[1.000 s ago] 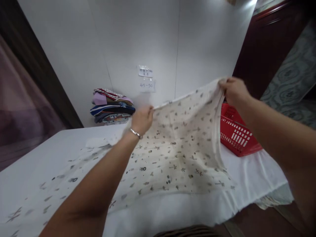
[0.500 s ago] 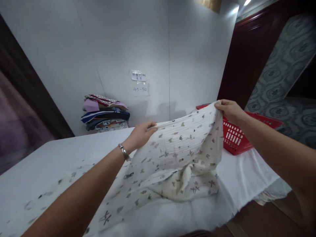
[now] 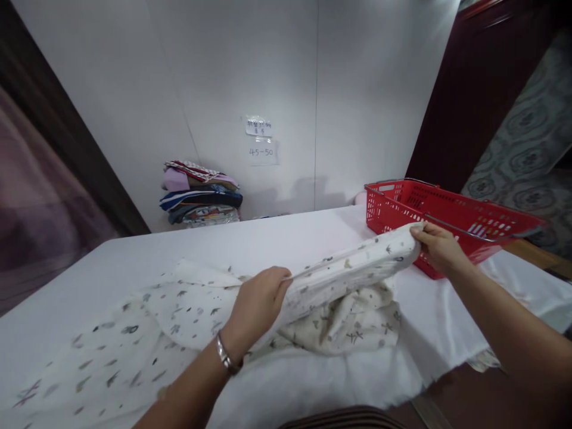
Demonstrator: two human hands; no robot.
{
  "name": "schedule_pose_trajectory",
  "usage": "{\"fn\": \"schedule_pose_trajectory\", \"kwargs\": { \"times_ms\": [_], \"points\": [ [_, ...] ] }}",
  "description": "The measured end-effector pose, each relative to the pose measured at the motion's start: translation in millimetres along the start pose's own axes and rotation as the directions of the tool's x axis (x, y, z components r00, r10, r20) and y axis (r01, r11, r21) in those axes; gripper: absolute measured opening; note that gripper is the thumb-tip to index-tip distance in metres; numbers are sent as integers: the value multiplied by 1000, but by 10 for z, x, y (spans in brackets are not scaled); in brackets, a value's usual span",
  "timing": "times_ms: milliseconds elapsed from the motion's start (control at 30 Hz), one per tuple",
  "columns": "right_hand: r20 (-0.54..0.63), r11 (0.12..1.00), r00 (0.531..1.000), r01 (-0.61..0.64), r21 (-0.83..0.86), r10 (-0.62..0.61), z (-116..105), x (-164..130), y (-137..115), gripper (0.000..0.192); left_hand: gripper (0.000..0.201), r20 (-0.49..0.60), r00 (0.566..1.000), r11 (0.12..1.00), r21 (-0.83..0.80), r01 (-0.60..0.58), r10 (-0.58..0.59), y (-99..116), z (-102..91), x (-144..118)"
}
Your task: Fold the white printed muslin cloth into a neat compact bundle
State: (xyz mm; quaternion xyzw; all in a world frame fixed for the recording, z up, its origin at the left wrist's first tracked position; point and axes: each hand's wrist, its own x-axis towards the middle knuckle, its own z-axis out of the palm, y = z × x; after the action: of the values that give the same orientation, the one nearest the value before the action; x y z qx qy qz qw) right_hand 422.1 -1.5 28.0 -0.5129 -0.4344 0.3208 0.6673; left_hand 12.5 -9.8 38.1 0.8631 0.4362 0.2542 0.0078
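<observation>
Red basket point(image 3: 402, 205) beside cloth point(image 3: 348, 274) gripped by both hands.

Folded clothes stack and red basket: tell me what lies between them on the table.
In the head view, only bare white table covering lies between the folded clothes stack and the red basket, along the wall.

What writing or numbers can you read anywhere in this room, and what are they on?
"45-50": handwritten on the lower paper note stuck to the white wall.
Upper paper note: a short handwritten line, too small and blurred to read.
Patterned cloth, red basket and stack of folded clothes: no readable words or labels.
</observation>
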Motion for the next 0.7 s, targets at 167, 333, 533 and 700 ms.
{"fn": "schedule_pose_trajectory", "kwargs": {
  "times_ms": [167,333,533,700],
  "points": [
    [-69,1000,998,-1,28,3,-66,-101,303,24,16,-147,979,988,77,-135,145,155,150,-260],
    [-61,999,998,-9,-43,6,-115,-188,433,24,13,-156,965,978,35,-206,209,245,257,-369],
    [342,964,938,37,-264,58,65,-466,120,31,16,-53,946,947,7,-320,320,323,345,-422],
    [828,934,530,168,-314,183,611,-908,-294,19,16,79,948,951,-1,-309,308,431,347,-333]
  ]
}}
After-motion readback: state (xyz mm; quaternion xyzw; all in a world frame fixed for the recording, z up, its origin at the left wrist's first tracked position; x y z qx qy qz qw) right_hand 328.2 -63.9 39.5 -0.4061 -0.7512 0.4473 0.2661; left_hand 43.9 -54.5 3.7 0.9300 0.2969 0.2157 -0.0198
